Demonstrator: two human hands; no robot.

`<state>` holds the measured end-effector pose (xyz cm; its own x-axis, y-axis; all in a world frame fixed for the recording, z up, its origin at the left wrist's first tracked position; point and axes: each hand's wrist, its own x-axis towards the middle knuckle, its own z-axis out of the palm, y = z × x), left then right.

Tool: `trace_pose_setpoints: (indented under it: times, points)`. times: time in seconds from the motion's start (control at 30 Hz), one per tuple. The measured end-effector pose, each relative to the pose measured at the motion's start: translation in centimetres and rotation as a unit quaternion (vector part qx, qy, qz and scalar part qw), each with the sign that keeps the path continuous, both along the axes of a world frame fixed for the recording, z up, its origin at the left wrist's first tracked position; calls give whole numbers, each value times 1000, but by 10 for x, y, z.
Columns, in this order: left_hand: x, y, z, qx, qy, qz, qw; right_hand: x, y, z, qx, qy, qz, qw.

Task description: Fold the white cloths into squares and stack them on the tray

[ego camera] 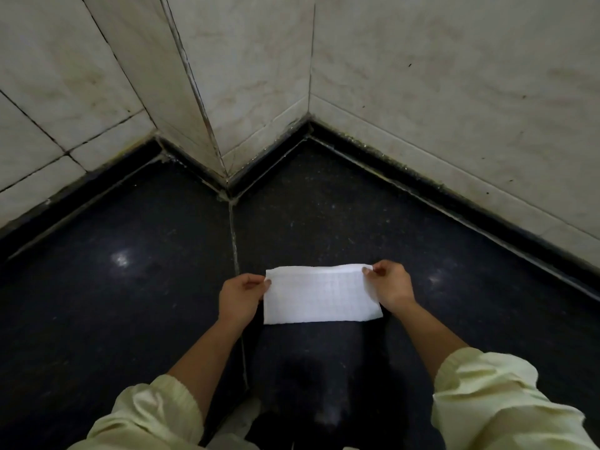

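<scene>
L hand (242,295) & R hand (391,285) each pinch a top corner of white cloth (319,295), folded to a rectangle, above dark countertop (130,303).

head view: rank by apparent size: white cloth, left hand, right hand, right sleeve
1. Right sleeve, though it is nearest the camera, which inflates it.
2. White cloth.
3. Left hand and right hand: look about alike, so I won't rank them. Each pinches a top corner of the cloth.
</scene>
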<state>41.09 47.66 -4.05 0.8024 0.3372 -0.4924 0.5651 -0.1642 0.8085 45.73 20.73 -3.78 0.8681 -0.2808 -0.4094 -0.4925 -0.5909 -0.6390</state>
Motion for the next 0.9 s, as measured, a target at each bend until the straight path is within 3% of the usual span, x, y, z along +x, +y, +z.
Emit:
trace_pose_setpoints:
  times: [0.37, 0.53, 0.73, 0.9]
  points:
    - [4, -11, -3, 120, -13, -1, 993, -6, 12, -2, -110, -39, 28, 993]
    - [-12, -5, 1, 149, -44, -27, 987, -11, -6, 6, -40, -70, -32, 996]
    - [-37, -8, -2, 171, -40, -118, 977, -36, -23, 8, -4, -7, -14, 1000]
    - [-43, -11, -9, 182, -30, -127, 975, -56, -19, 7, -12, 19, 9, 1000]
